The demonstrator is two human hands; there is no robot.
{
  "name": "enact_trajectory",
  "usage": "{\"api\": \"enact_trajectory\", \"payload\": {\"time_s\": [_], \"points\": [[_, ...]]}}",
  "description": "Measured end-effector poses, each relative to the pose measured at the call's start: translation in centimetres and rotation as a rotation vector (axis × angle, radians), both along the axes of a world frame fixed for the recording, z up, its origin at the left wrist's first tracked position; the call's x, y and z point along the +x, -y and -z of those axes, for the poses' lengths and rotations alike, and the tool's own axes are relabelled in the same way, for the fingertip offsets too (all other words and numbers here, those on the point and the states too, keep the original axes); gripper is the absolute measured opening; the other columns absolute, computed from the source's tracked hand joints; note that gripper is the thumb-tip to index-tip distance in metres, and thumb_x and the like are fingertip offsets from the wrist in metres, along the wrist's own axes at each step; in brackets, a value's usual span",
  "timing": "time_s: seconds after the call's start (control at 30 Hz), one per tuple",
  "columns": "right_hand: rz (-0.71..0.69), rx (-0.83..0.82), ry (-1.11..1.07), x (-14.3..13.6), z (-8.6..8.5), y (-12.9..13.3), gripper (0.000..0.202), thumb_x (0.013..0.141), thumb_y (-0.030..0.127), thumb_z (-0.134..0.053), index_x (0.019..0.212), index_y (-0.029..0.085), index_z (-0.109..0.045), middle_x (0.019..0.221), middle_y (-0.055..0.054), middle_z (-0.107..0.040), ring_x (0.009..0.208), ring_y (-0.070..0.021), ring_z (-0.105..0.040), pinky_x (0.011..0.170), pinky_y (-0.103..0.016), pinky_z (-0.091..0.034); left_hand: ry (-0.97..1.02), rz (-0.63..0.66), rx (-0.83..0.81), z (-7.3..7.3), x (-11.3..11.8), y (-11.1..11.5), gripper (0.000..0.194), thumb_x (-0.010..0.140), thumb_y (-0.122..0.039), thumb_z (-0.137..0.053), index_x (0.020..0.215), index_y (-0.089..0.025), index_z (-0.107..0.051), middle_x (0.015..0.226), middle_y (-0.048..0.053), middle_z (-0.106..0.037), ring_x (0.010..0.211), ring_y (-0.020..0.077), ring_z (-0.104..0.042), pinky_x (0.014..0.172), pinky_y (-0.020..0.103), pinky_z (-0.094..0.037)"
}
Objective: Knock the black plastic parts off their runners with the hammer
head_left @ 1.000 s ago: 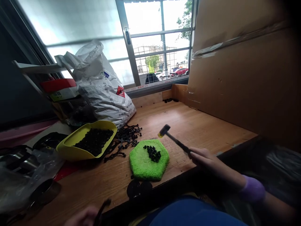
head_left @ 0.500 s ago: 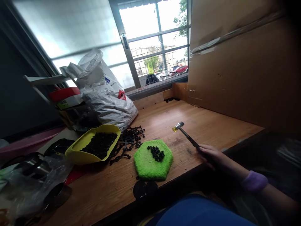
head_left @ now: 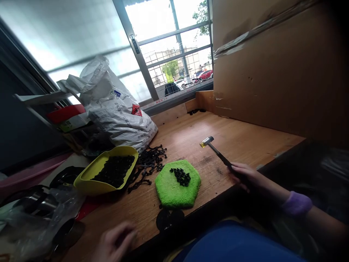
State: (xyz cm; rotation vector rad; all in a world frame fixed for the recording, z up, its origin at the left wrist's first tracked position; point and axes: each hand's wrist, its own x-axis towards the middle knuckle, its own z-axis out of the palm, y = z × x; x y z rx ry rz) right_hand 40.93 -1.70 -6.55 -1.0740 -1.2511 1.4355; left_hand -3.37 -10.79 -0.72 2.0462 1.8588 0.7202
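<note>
My right hand (head_left: 245, 176) is closed around the dark handle of a small hammer (head_left: 218, 153), whose metal head with a yellow face hangs over the wooden table. Left of the hammer lies a green fuzzy hexagonal pad (head_left: 174, 196) with a small pile of black parts (head_left: 182, 177) on it. My left hand (head_left: 117, 242), blurred, is low at the table's front edge, left of the pad; its fingers are smeared by motion. A yellow scoop-shaped tray (head_left: 87, 178) holds many small black pieces. Beside it are loose black strips (head_left: 148, 163).
Behind the tray stands a white sack (head_left: 117, 109). A large cardboard box (head_left: 267, 80) borders the table (head_left: 240, 138) at the right. Clear plastic bags (head_left: 35, 225) and metal items crowd the left. A round black object (head_left: 166, 219) sits at the front edge below the pad.
My left hand has come into view at the bottom left. The view has shifted slightly; my right hand still holds the hammer in much the same place.
</note>
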Motion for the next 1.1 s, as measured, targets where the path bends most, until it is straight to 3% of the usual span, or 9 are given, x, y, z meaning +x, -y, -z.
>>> {"api": "enact_trajectory", "payload": {"time_s": [0.03, 0.1, 0.2, 0.3, 0.4, 0.6, 0.8, 1.1], "points": [[0.001, 0.001, -0.004, 0.0, 0.1, -0.1, 0.036, 0.080, 0.050, -0.054, 0.071, 0.016, -0.047, 0.052, 0.003, -0.045, 0.032, -0.0069, -0.040, 0.026, -0.015, -0.029, 0.004, 0.066, -0.010, -0.3, 1.5, -1.7, 0.028, 0.077, -0.046, -0.052, 0.080, -0.022, -0.068, 0.076, 0.001, -0.068, 0.070, 0.0166, -0.062, 0.062, 0.022, -0.051], [-0.006, 0.007, -0.023, 0.2, 0.4, -0.3, 0.037, 0.077, 0.053, -0.055, 0.075, 0.016, -0.048, 0.051, 0.004, -0.044, 0.031, -0.0073, -0.040, 0.025, -0.015, -0.028, 0.053, 0.096, 0.153, -0.7, 4.8, -6.0, 0.026, 0.081, -0.039, -0.049, 0.089, -0.021, -0.066, 0.090, 0.003, -0.069, 0.075, 0.0163, -0.063, 0.065, 0.024, -0.051], [-0.030, 0.019, -0.041, 0.3, 0.6, -0.4, 0.039, 0.077, 0.055, -0.054, 0.079, 0.016, -0.049, 0.050, 0.005, -0.044, 0.030, -0.0072, -0.039, 0.026, -0.015, -0.028, 0.047, 0.237, 0.293, -0.3, 9.4, -12.4, 0.029, 0.082, -0.027, -0.049, 0.107, -0.021, -0.062, 0.105, 0.006, -0.065, 0.093, 0.0181, -0.061, 0.081, 0.030, -0.049], [-0.020, 0.015, -0.050, 0.2, 0.7, -0.1, 0.036, 0.080, 0.051, -0.053, 0.081, 0.015, -0.050, 0.052, 0.004, -0.044, 0.031, -0.0063, -0.039, 0.027, -0.015, -0.028, -0.001, 0.404, 0.275, 0.8, 11.8, -15.6, 0.029, 0.082, -0.017, -0.047, 0.103, -0.022, -0.065, 0.103, 0.005, -0.065, 0.093, 0.0164, -0.060, 0.085, 0.030, -0.047], [-0.010, 0.005, -0.069, 0.3, 0.8, 0.1, 0.034, 0.083, 0.049, -0.050, 0.083, 0.015, -0.051, 0.053, 0.004, -0.044, 0.032, -0.0062, -0.038, 0.028, -0.014, -0.028, -0.043, 0.463, 0.256, 1.9, 11.6, -15.3, 0.028, 0.083, -0.014, -0.045, 0.095, -0.022, -0.069, 0.097, 0.004, -0.066, 0.088, 0.0155, -0.061, 0.080, 0.028, -0.048], [-0.005, 0.032, -0.092, 0.6, 1.1, 0.3, 0.034, 0.084, 0.049, -0.051, 0.087, 0.015, -0.052, 0.052, 0.004, -0.044, 0.033, -0.0073, -0.041, 0.030, -0.015, -0.030, 0.055, 0.353, 0.320, 3.3, 9.3, -11.4, 0.020, 0.085, -0.022, -0.049, 0.089, -0.022, -0.069, 0.091, 0.005, -0.067, 0.087, 0.0163, -0.062, 0.078, 0.028, -0.049], [-0.005, 0.043, -0.055, 0.6, 0.9, 0.4, 0.033, 0.085, 0.048, -0.049, 0.085, 0.015, -0.051, 0.054, 0.004, -0.045, 0.036, -0.0077, -0.043, 0.030, -0.015, -0.031, 0.122, 0.313, 0.335, 4.3, 8.9, -8.9, 0.021, 0.085, -0.018, -0.048, 0.093, -0.022, -0.067, 0.101, 0.005, -0.067, 0.094, 0.0173, -0.061, 0.086, 0.031, -0.048], [0.041, 0.003, -0.048, 0.2, 0.4, 0.7, 0.034, 0.081, 0.050, -0.053, 0.087, 0.017, -0.050, 0.054, 0.004, -0.044, 0.035, -0.0078, -0.041, 0.030, -0.016, -0.030, 0.178, 0.210, 0.410, 4.3, 9.2, -8.2, 0.023, 0.081, -0.011, -0.047, 0.097, -0.020, -0.061, 0.096, 0.006, -0.063, 0.093, 0.0180, -0.060, 0.083, 0.031, -0.049]]}}
